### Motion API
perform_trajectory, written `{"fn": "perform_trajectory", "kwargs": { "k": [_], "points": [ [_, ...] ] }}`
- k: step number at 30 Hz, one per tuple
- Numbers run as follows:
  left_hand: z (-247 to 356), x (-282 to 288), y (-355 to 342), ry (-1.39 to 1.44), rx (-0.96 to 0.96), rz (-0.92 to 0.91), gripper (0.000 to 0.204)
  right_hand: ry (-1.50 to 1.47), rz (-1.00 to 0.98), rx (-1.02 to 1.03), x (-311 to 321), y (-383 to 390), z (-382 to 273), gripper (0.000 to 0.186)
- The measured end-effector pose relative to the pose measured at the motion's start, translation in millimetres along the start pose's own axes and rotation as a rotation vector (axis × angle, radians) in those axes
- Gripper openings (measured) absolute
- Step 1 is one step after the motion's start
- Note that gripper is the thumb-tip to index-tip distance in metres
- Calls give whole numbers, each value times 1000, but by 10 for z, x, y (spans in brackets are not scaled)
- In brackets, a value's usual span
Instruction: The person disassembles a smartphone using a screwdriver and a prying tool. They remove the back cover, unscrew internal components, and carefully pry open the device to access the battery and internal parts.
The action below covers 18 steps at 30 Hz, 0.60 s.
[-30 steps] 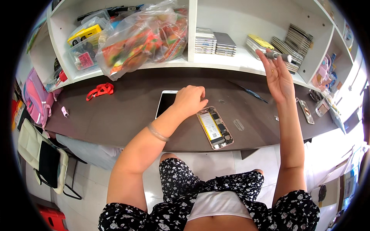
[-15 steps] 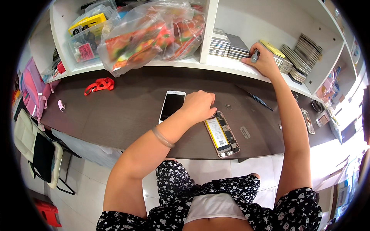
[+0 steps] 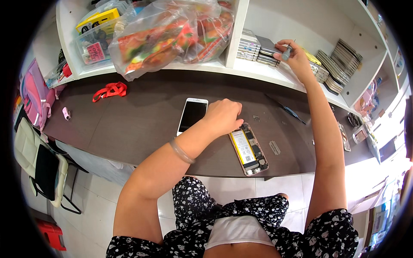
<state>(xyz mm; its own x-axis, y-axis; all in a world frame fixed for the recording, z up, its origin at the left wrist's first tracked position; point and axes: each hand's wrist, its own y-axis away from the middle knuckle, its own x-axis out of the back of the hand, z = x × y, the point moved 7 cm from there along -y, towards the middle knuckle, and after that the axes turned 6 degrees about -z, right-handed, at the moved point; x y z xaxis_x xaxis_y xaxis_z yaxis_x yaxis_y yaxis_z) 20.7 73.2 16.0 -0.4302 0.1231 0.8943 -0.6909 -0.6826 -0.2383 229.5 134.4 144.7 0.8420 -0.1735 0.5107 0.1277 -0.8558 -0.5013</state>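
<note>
The right hand (image 3: pixel 296 60) curls its fingers loosely round a grey screwdriver (image 3: pixel 287 53), perhaps tucked to free fingertips near 1 phone stack (image 3: pixel 267 48). The left hand (image 3: pixel 223 117) bends over the opened phone (image 3: pixel 248 150) on the desk (image 3: pixel 137 116), maybe steadying it; I can't tell its grip.

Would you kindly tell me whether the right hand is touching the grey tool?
Touching. The head view shows the right hand gripping the grey tool, whose handle shows among the bent fingers.
</note>
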Motion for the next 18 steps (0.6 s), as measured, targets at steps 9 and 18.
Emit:
{"fn": "perform_trajectory", "kwargs": {
  "k": [9, 18],
  "points": [
    [-20, 16, -8, 16, -11, 11, 24, 353, -63, 87, -77, -81, -104, 48],
    [-18, 45, 11, 11, -14, 21, 24, 950, -70, 219, -343, 317, -575, 28]
  ]
}}
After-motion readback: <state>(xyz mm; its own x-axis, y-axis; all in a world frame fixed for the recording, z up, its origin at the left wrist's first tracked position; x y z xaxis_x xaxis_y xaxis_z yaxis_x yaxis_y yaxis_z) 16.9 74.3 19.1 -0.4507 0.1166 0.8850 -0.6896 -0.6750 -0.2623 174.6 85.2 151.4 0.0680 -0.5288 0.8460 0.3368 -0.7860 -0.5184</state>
